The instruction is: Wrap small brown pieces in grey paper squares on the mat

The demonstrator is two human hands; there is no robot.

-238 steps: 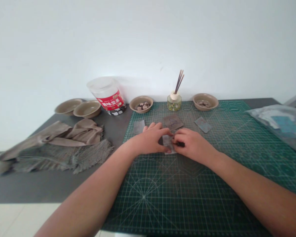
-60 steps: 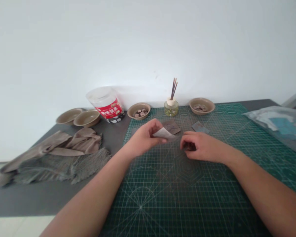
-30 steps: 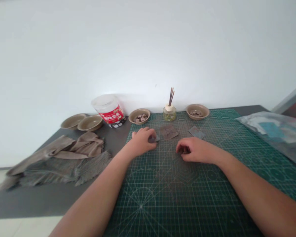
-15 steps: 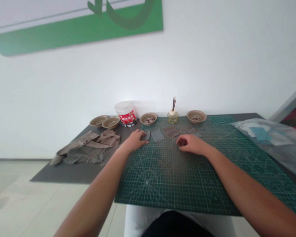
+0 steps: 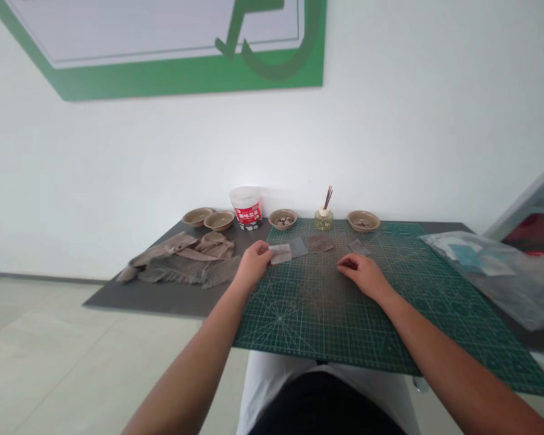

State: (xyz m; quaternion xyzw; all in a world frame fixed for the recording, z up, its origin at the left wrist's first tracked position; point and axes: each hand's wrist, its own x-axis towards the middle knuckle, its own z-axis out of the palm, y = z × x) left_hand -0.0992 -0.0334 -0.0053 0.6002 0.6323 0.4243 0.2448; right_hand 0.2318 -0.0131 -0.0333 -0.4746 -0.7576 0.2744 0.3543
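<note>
Fingers (image 5: pixel 263 248): left hand (image 5: pixel 254 263) pinching patch (image 5: pixel 281 254) near mat (image 5: pixel 317 308) edge; right hand (image 5: pixel 363 275) curled, grip unclear, wide mat nearside.

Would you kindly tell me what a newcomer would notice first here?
Probably the green-bordered sign high on the wall, then the green cutting mat below. A red-labelled tub stands left of the mat. The left hand holds a pale patch at the mat's left side.

Matt held pc. (image 5: pixel 281 254), plas. bag (image 5: pixel 496 275)

Dark table (image 5: pixel 163 297), green gridded mat (image 5: pixel 335 329), crumpled brown-grey cloth (image 5: pixel 188 260), two bowls (image 5: pixel 219 222), red-labelled tub (image 5: pixel 247 209), plastic bag (image 5: pixel 496 278)
</note>
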